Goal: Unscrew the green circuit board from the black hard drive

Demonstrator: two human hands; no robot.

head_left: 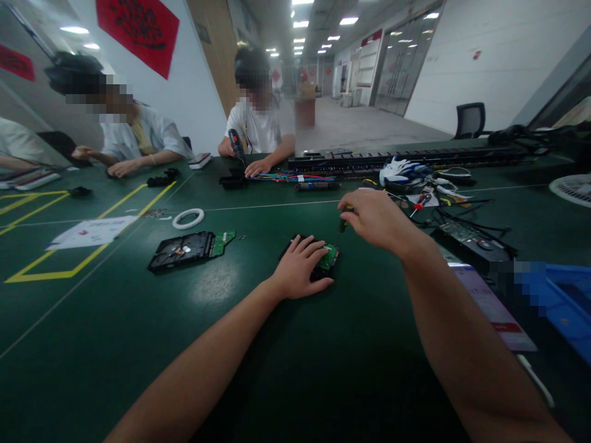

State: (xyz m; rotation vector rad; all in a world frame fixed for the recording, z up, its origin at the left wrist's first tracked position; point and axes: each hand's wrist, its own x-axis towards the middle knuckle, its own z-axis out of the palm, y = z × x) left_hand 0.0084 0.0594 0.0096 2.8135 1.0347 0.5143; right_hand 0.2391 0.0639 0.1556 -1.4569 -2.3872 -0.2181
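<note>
Under my left hand (pixel 300 269) lies a hard drive with a green circuit board (pixel 329 258) at its right end. The fingers of that hand are spread flat over its dark casing, hiding much of it. My right hand (pixel 369 216) grips a screwdriver (pixel 342 225) with a dark and yellow handle, held nearly upright. Its thin shaft reaches down to the right end of the board; whether the tip sits in a screw is too small to tell. To the left, a second hard drive (pixel 184 251) rests with its own green board sticking out, and tiny screws (pixel 242 237) lie beside it.
A white ring (pixel 188 219) and a paper sheet (pixel 92 232) lie left. At right are another drive (pixel 475 241), a red screwdriver (pixel 420 204), gloves (pixel 401 171), a phone-like screen (pixel 492 304) and a blue bin (pixel 563 301). Across the table, a person (pixel 258 123) holds a power screwdriver (pixel 237 146).
</note>
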